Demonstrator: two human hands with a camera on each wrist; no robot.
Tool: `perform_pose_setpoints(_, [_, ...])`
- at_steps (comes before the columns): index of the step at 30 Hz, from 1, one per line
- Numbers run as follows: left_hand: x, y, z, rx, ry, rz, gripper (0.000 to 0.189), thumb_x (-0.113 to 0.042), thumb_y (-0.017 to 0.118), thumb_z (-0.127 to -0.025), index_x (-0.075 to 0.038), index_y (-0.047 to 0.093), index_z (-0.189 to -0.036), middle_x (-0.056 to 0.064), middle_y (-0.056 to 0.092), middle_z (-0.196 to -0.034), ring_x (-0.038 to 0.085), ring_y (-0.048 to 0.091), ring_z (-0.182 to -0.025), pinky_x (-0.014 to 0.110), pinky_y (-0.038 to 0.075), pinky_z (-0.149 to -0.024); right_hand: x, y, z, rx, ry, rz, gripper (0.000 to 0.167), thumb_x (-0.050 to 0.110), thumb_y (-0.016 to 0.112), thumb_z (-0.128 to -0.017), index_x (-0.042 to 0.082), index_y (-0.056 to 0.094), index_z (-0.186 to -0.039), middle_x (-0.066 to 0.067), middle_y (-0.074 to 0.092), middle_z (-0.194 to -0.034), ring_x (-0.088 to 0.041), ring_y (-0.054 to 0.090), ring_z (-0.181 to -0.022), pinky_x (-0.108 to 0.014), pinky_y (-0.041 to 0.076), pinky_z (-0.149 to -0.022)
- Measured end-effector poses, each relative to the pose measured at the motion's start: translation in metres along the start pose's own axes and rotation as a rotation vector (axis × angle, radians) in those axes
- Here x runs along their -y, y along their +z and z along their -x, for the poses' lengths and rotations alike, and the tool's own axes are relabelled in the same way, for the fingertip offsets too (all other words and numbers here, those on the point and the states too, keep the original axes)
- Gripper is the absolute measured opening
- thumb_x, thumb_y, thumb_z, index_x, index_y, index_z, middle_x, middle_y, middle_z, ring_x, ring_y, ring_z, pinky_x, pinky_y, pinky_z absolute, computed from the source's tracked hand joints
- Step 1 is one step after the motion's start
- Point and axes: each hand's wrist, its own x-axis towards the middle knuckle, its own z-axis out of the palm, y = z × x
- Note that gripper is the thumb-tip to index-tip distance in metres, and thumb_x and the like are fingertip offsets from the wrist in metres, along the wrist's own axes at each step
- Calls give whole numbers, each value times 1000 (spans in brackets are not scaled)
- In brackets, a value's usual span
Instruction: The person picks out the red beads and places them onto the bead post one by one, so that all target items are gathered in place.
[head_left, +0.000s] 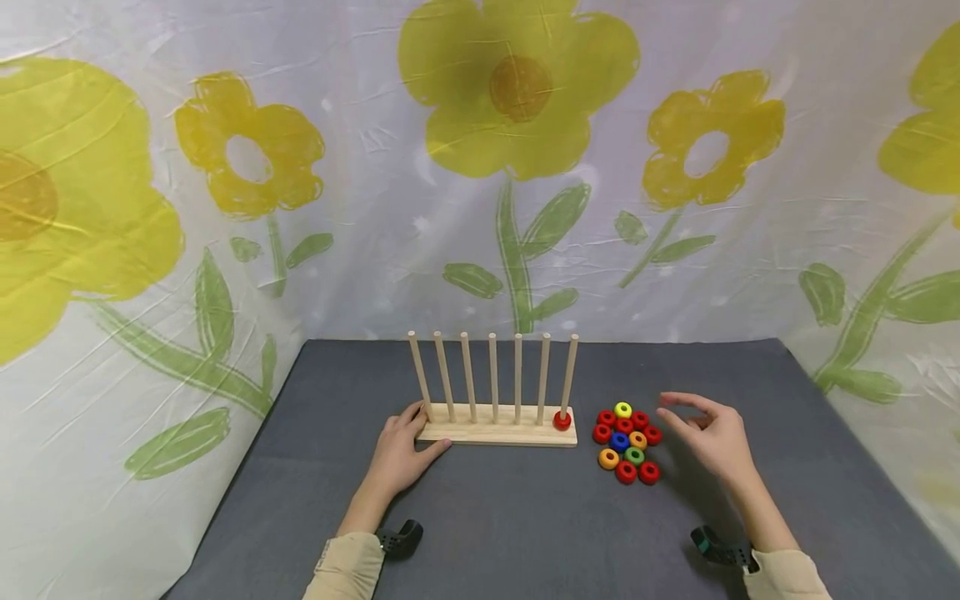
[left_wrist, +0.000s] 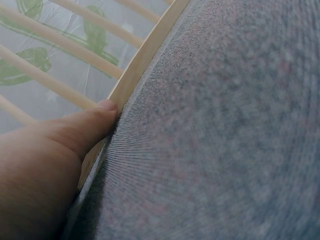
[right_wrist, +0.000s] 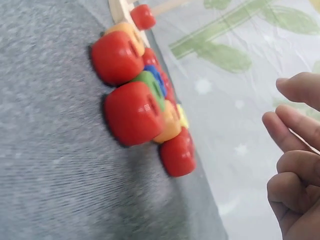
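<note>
A wooden peg stand with several upright pegs sits on the table, one red ring around its rightmost peg. My left hand grips the stand's left end, thumb along the front edge and fingers toward the back; the left wrist view shows the thumb against the base's edge. To the right of the stand lies a cluster of rings: several red, a blue, a green, a yellow and two orange. Just right of the cluster hovers my right hand, thumb and forefinger apart, holding nothing.
A dark grey cloth covers the table. Behind and at both sides hangs a pale sheet printed with yellow flowers. Each wrist carries a black band.
</note>
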Motion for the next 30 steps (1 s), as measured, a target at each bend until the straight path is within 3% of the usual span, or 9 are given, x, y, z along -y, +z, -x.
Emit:
perform_pose_setpoints(5, [0,1,0,-5,4,3,69,-40,80,-96,-2,60,-150,21,48,-160,45,50,-134,64,44,-108,-9,5,5,-5,39,-15,36,27,78,-100,5,75,-128,8,36,-48,-6,23,-40,-32,28,-38])
perform_pose_setpoints(9, [0,1,0,-1,4,-1,70,-41,80,-96,-2,60,-150,21,48,-161,45,51,-134,63,44,-108,-14,8,7,-10,57,-7,37,28,79,-99,6,75,-128,-3,56,-54,-4,24,-40,-31,28,-38])
perform_pose_setpoints(12, [0,1,0,-3,4,-5,70,-41,80,-96,-1,60,-149,21,49,-160,45,51,-133,63,45,-107,-17,10,8,-24,45,0,35,28,80,-99,6,76,-126,-11,74,-78,-3,24,-40,-30,27,-39])
perform_pose_setpoints(14, [0,0,0,-3,2,-6,69,-41,80,-96,-1,61,-149,21,49,-160,45,51,-133,63,45,-107,-19,11,9,-32,34,3,35,28,80,-98,6,77,-125,-13,78,-92,-2,23,-40,-30,27,-39])
perform_pose_setpoints(16, [0,0,0,-2,2,-6,69,-41,80,-96,-1,60,-149,21,49,-160,45,52,-132,63,45,-107,-22,12,10,-37,28,7,34,28,80,-99,6,77,-124,-12,79,-102,-2,23,-40,-30,28,-38])
perform_pose_setpoints(23, [1,1,-2,2,5,-3,71,-42,80,-96,-2,59,-151,21,48,-161,45,51,-133,64,45,-107,-32,15,12,-41,48,30,33,30,79,-99,7,78,-123,-10,79,-100,-3,26,-40,-29,31,-38])
perform_pose_setpoints(30, [2,1,-1,1,1,6,71,-41,80,-96,-2,59,-151,21,48,-161,45,51,-133,64,44,-107,-45,20,13,-45,68,69,32,26,81,-98,5,78,-122,-16,76,-114,-3,26,-44,-28,30,-40])
